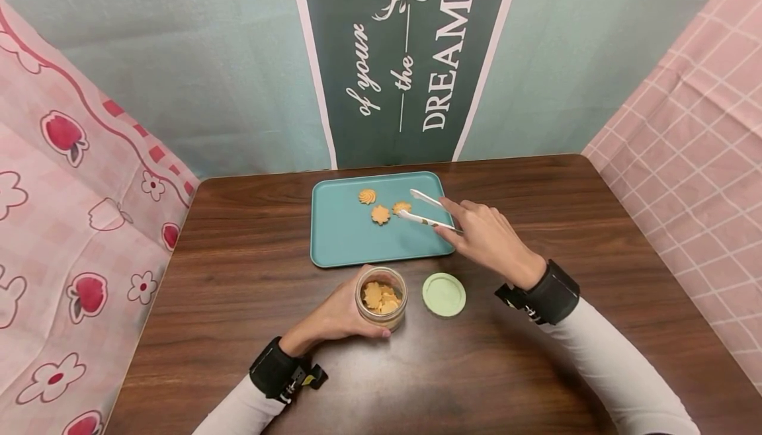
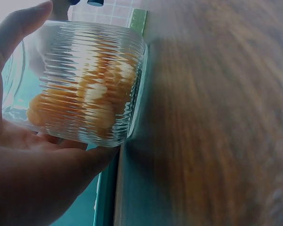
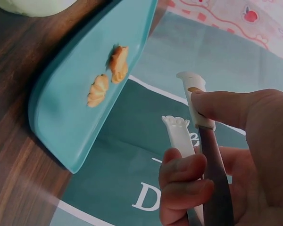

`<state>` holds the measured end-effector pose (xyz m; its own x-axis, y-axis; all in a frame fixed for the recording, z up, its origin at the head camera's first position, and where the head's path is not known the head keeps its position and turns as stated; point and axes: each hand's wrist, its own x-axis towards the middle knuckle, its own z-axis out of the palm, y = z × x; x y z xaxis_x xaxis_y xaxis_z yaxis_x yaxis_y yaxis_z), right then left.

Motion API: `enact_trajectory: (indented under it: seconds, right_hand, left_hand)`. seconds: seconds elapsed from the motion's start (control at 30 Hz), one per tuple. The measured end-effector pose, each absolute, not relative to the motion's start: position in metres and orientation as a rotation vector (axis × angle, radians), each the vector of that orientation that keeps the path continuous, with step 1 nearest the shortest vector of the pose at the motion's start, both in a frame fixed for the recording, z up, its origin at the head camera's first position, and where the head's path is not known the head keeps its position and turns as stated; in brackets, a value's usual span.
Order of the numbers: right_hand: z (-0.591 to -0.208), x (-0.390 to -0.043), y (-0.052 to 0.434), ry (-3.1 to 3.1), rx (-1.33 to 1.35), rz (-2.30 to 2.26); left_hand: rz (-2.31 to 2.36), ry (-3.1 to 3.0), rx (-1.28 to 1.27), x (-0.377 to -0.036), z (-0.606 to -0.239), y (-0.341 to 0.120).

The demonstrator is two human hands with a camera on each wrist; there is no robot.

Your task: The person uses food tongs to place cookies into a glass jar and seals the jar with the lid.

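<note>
Here, the left hand (image 1: pixel 333 319) grips the near-centre, cookie-filled jar (image 1: pixel 381 297). The right hand (image 1: pixel 491 240) pinches parted tongs (image 1: pixel 425 210) over the far tray (image 1: pixel 345 237), which holds three cookies (image 1: pixel 381 214). Only the left wrist view shows the jar's ribbed glass.

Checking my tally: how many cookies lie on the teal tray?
3: one near the far edge, one nearer, one at the tongs' tips. None seem hidden.

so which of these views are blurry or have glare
Head view: sharp, wide-angle bend at the edges, soft sheen on the table near the jar. Left wrist view: the wood is smeared with blur, and bright glare washes over the ribbed glass of the jar. Right wrist view: tilted, the tongs and fingers soft up close.
</note>
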<state>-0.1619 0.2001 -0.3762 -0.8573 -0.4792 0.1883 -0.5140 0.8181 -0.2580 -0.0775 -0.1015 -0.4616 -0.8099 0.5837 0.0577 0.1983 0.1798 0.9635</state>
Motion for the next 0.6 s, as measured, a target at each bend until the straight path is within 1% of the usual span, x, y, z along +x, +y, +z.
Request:
enact_trajectory:
  seconds: [0.6]
  right_hand:
    - [-0.389, -0.174, 0.199, -2.923, 0.785, 0.434]
  left_hand:
    - [1.684, 2.129, 0.773, -0.077, -0.461, -0.102]
